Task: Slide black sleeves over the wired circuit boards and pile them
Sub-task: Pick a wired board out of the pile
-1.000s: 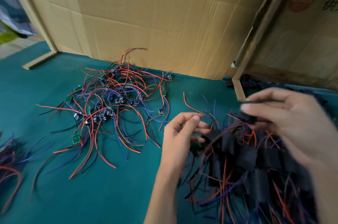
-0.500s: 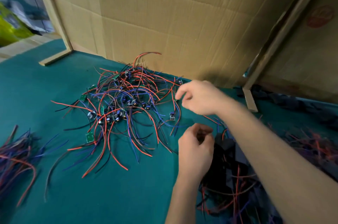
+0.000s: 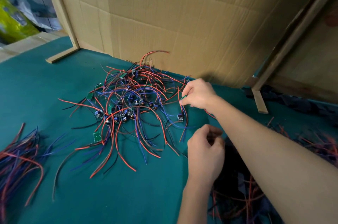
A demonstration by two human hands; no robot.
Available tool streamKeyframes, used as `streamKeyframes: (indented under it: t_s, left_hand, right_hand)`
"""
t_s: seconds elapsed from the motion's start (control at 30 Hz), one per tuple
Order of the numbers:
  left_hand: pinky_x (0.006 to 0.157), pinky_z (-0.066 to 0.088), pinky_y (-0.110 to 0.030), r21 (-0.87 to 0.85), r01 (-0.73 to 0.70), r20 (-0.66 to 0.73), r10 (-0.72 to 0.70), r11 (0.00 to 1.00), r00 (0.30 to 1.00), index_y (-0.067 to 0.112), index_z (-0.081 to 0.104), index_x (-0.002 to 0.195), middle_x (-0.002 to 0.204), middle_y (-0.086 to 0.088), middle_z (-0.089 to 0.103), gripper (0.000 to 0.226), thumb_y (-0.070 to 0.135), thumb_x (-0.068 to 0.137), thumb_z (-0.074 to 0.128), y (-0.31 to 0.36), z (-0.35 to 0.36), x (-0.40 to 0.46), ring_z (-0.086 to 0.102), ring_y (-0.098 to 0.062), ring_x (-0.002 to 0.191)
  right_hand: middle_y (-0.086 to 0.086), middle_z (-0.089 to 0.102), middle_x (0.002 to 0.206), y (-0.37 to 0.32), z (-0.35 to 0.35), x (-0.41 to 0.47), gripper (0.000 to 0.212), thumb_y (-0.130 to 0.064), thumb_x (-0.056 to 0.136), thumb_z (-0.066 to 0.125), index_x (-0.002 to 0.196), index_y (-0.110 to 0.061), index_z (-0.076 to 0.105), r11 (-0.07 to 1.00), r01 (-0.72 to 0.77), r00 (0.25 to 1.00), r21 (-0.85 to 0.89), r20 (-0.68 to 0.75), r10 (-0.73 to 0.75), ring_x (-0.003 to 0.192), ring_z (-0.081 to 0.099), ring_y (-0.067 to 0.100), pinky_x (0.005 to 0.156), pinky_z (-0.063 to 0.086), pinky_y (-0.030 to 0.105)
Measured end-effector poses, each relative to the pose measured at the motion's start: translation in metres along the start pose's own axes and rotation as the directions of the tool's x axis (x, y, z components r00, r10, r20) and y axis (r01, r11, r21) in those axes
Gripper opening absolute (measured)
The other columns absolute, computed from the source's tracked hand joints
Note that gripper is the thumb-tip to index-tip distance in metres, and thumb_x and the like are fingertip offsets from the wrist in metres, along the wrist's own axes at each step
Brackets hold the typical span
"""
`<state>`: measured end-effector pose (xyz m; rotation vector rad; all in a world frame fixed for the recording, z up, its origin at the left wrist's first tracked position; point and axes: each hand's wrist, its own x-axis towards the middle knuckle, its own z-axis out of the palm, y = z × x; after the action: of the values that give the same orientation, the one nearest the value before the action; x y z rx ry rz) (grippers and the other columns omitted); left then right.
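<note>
A tangle of bare wired circuit boards [image 3: 128,103] with red, blue and black leads lies mid-table. My right hand [image 3: 199,96] reaches across to its right edge and pinches a small green board [image 3: 182,98] between thumb and fingertips. Nearer me, my left hand [image 3: 204,154] hovers with its fingers curled round something small and dark, seemingly a black sleeve [image 3: 213,135], which is mostly hidden. Under my right forearm lies the heap of black-sleeved boards [image 3: 237,187], partly covered.
The table is covered in green felt [image 3: 54,86]. A cardboard wall [image 3: 182,22] stands right behind the tangle, with a wooden foot [image 3: 259,101] at the right. Loose black sleeves [image 3: 301,103] lie at the back right. A bundle of wires [image 3: 18,159] lies at the left edge.
My right hand left the sleeved heap, swung left to the bare tangle and closed on a green board. My left hand curled up and stayed near the heap.
</note>
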<state>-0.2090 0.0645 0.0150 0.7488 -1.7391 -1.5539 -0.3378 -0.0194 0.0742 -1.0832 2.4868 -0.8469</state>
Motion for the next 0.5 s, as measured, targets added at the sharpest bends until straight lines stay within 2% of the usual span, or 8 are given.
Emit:
streamKeyframes:
  t_s: [0.07,0.13,0.2,0.33,0.4,0.43,0.5]
  left_hand:
    - [0.075,0.054,-0.027,0.006,0.006,-0.007,-0.006,1.000,1.000,0.019,0.072,0.085,0.077,0.008,0.072,0.018,0.007,0.080,0.059,0.000,0.000,0.000,0.064,-0.004,0.072]
    - [0.073,0.052,-0.021,-0.008,0.018,-0.014,-0.018,1.000,1.000,0.019,0.072,0.084,0.075,0.011,0.071,0.018,0.007,0.080,0.059,0.000,0.000,0.000,0.063,0.000,0.070]
    - [0.071,0.050,-0.017,-0.022,0.028,-0.016,-0.029,0.999,0.999,0.019,0.073,0.084,0.074,0.011,0.071,0.019,0.005,0.081,0.060,-0.001,0.000,0.001,0.063,0.001,0.069]
    - [0.079,0.056,-0.031,-0.107,0.041,-0.025,-0.044,0.993,0.999,0.019,0.068,0.090,0.083,0.001,0.074,0.024,-0.002,0.088,0.058,-0.003,0.000,0.002,0.068,-0.013,0.078]
    - [0.077,0.059,-0.036,-0.246,0.050,-0.041,-0.062,0.968,0.997,0.020,0.065,0.097,0.088,-0.006,0.074,0.023,-0.001,0.095,0.055,0.001,-0.001,0.001,0.070,-0.019,0.082]
    - [0.071,0.059,-0.033,-0.344,0.058,-0.036,-0.075,0.937,0.997,0.019,0.065,0.102,0.091,-0.009,0.075,0.019,0.003,0.099,0.054,0.004,-0.003,0.001,0.071,-0.021,0.082]
    - [0.060,0.056,-0.026,-0.579,0.109,0.041,-0.104,0.808,0.994,0.015,0.066,0.110,0.093,-0.013,0.074,0.016,0.022,0.102,0.053,0.015,-0.009,0.001,0.071,-0.021,0.075]
  right_hand:
    - [0.007,0.072,0.075,-0.009,-0.016,-0.004,0.023,-0.002,0.072,0.087,0.073,-0.015,0.067,0.977,-0.031,0.999,0.211,0.017,0.028,0.065,0.067,0.016,0.060,0.055,0.026]
    - [0.007,0.071,0.069,-0.021,-0.040,-0.010,0.023,0.007,0.077,0.079,0.074,-0.011,0.064,0.906,-0.053,0.998,0.419,0.035,0.043,0.062,0.067,0.015,0.059,0.053,0.025]
    - [0.005,0.070,0.063,-0.034,-0.069,-0.020,0.024,0.011,0.081,0.072,0.074,-0.009,0.062,0.828,-0.014,0.999,0.561,0.033,-0.005,0.059,0.067,0.015,0.061,0.054,0.025]
    - [0.004,0.069,0.065,-0.046,-0.123,-0.063,0.022,0.008,0.087,0.063,0.071,-0.008,0.063,0.650,0.156,0.976,0.744,-0.012,-0.219,0.069,0.072,0.020,0.063,0.056,0.024]
    - [0.005,0.071,0.071,-0.040,-0.139,-0.089,0.025,0.007,0.083,0.062,0.067,-0.011,0.066,0.568,0.172,0.955,0.805,0.006,-0.297,0.076,0.075,0.022,0.065,0.057,0.024]
    - [0.006,0.073,0.075,-0.033,-0.142,-0.101,0.024,0.007,0.079,0.063,0.066,-0.013,0.068,0.550,0.152,0.945,0.821,0.041,-0.324,0.079,0.075,0.023,0.067,0.058,0.025]
    - [0.010,0.075,0.085,-0.015,-0.137,-0.120,0.023,0.009,0.072,0.066,0.068,-0.013,0.070,0.586,0.090,0.925,0.806,0.150,-0.349,0.082,0.075,0.023,0.071,0.059,0.027]
